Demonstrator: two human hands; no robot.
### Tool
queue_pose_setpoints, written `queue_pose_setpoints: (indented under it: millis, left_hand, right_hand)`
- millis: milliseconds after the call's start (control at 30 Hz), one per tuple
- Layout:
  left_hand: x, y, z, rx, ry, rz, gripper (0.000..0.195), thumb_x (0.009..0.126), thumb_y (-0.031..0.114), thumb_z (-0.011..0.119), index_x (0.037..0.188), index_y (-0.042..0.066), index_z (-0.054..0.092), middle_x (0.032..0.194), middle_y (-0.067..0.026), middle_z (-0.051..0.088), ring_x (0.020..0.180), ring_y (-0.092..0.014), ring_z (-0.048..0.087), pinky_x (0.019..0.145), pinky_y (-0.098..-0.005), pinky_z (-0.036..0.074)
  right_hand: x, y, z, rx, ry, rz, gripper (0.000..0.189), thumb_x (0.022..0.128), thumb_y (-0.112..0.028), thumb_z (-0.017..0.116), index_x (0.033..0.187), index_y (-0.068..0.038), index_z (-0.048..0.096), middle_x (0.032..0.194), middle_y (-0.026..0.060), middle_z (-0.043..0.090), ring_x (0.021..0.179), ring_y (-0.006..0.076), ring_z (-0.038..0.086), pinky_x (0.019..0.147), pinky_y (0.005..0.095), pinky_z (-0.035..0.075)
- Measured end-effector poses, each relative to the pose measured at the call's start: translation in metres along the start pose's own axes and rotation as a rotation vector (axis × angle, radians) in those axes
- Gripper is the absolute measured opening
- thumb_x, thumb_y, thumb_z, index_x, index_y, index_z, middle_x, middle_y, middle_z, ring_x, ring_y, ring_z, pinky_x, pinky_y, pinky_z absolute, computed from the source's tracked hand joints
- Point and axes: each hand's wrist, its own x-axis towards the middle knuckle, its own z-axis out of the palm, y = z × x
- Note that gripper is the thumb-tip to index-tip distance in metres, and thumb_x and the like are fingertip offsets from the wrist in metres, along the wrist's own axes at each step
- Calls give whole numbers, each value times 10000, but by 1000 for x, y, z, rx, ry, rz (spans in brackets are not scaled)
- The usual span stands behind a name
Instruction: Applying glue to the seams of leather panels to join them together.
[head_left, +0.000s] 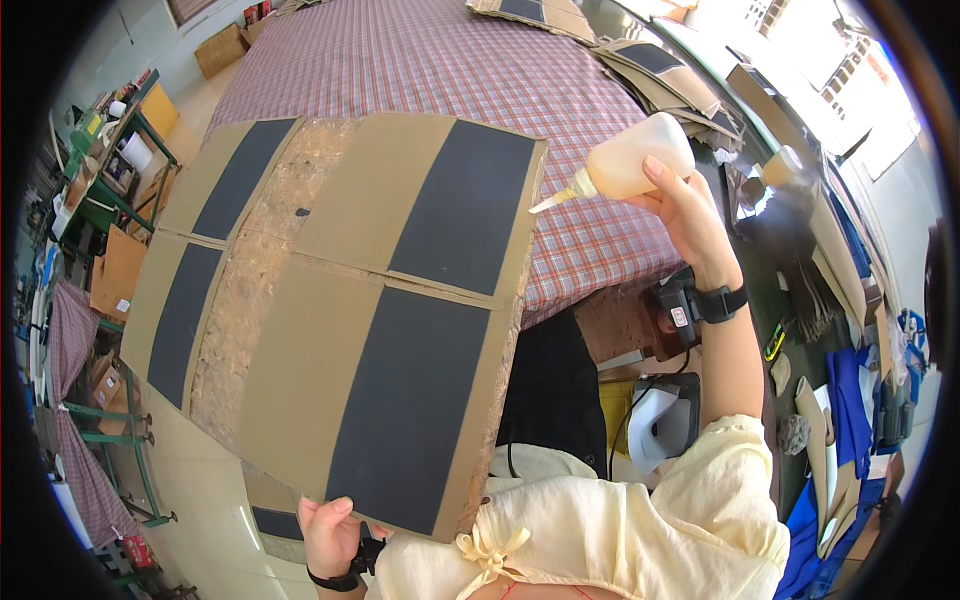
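Note:
A large board (259, 315) lies tilted before me, with tan panels bearing dark grey strips and bare, rough stretches between them. My left hand (330, 529) grips the board's near edge at the bottom, thumb on top and the other fingers mostly hidden beneath. My right hand (679, 199) holds a translucent plastic squeeze bottle (637, 157) with a pale, narrow nozzle. The bottle is tilted, its tip close to the board's upper right edge; whether it touches cannot be told. Behind the board stretches a table with a checked cloth (450, 67).
Stacked panels with dark strips (675, 82) lie at the cloth's far right. A dark worktop (780, 300) on the right bears cloth pieces and a yellow cutter (774, 341). Green-framed shelving (142, 435) stands left. A bin (664, 420) is below my right arm.

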Motion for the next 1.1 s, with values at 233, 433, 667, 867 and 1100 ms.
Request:
queue_pose_setpoints:
  millis: [233, 433, 667, 867, 1100]
  left_hand:
    - [1, -3, 0, -10, 38, 15, 452, 764, 111, 501, 1162, -88, 424, 883, -203, 612, 550, -278, 624, 374, -325, 499]
    - [1, 1, 1, 0, -3, 10, 413, 773, 91, 493, 1139, -96, 455, 886, -222, 624, 550, -284, 624, 391, -332, 503]
    - [21, 1, 26, 30, -115, -29, 300, 846, 70, 469, 1062, -130, 524, 876, -245, 648, 657, -313, 655, 495, -352, 542]
    - [30, -5, 36, 78, -197, -65, 286, 891, 101, 459, 1010, -137, 562, 863, -240, 658, 711, -320, 666, 543, -346, 553]
    - [31, -4, 40, 83, -202, -46, 277, 900, 106, 448, 1007, -114, 577, 862, -228, 662, 694, -307, 664, 541, -331, 549]
  right_hand:
    - [-38, -3, 13, 57, -39, 18, 587, 811, -326, 696, 1214, 51, 495, 1119, 139, 596, 1025, 212, 598, 878, 348, 492]
    - [-58, -5, 24, 88, -111, 66, 667, 803, -365, 695, 1254, 57, 443, 1137, 146, 587, 1031, 224, 603, 879, 375, 503]
    - [-51, 2, 9, 518, 8, 18, 583, 945, -410, 486, 1305, 36, 383, 1224, 161, 555, 1103, 252, 578, 921, 401, 495]
    - [-58, -7, 30, 167, 61, -83, 570, 871, -307, 635, 1265, 52, 434, 1189, 128, 560, 1119, 216, 541, 968, 374, 427]
    - [-51, -1, 32, 78, 30, -63, 543, 866, -308, 641, 1231, 58, 472, 1166, 131, 569, 1092, 208, 551, 943, 379, 433]
